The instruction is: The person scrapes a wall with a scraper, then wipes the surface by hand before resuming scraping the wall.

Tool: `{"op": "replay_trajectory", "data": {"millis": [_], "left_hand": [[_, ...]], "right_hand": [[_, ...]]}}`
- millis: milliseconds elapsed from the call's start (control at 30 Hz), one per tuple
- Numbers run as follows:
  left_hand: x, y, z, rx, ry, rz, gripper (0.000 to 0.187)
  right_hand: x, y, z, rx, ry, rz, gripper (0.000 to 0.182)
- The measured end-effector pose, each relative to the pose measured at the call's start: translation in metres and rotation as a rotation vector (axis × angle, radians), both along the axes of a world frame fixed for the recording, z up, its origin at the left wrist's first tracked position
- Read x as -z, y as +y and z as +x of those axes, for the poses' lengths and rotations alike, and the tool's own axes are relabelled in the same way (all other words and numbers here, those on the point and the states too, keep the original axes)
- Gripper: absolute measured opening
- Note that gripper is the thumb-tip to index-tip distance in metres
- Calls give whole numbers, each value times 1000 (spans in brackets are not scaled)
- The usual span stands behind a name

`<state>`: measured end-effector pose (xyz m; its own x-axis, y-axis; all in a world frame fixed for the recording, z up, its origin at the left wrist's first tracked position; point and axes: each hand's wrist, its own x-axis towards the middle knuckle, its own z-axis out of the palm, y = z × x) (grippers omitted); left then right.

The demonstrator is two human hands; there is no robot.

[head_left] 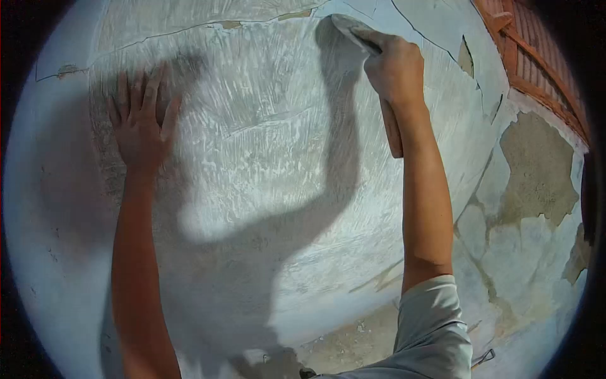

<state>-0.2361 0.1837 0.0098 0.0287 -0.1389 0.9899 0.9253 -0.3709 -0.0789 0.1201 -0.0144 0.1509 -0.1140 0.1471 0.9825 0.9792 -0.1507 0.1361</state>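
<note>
My left hand lies with its fingers spread against a pale wall covered in short scrape marks. Higher up and to the right, my right hand is wrapped around a wooden-handled blade tool. Its rounded grey blade points up and left, close to or on the wall near a long crack. The brown handle sticks out below my fist, along my wrist. My fingers hide the joint between blade and handle.
A thin crack with chipped spots crosses the wall's upper part. Bare grey patches show at right, where the coating is gone. Wooden beams and corrugated roofing are at the upper right. A small metal-framed object lies at lower right.
</note>
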Motion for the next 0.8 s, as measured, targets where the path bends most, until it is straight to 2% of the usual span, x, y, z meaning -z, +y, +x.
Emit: {"op": "replay_trajectory", "data": {"millis": [33, 67, 167, 200, 233, 300, 400, 500, 533, 633, 667, 733, 800], "left_hand": [[2, -1, 1, -4, -1, -9, 61], [3, -1, 0, -8, 1, -15, 61], [0, -2, -1, -46, -8, -43, 61], [1, -3, 0, -62, -7, -66, 61], [3, -4, 1, -45, -7, -57, 62], [1, -3, 1, -12, -6, -26, 62], [3, 0, 1, 20, 0, -23, 64], [1, -4, 0, -68, 1, -51, 65], [3, -2, 0, -70, -3, -58, 65], [4, 5, -1, -81, -7, -75, 65], [4, 4, 0, -56, -1, -52, 65], [2, -1, 1, -5, 18, -5, 65], [4, -1, -1, -49, 26, -59, 65]], "right_hand": [[8, -7, -5, -13, -33, -24, 45], [24, -17, -11, 81, 6, -104, 44], [46, -2, 12, -65, -239, 63, 43], [35, -13, -3, 56, -61, -52, 43], [19, -9, -2, -22, -45, -3, 43], [-8, -6, -9, 73, 111, -60, 41], [12, -13, -10, 96, -4, -104, 52], [48, -14, -1, -127, -155, -3, 51], [48, -13, -1, -134, -82, -15, 51], [12, -8, -8, -90, 11, -11, 50], [0, -4, -7, -40, -36, 14, 49], [5, -7, -11, 13, -37, -33, 49], [26, -8, -5, 86, -33, -81, 48]]}}
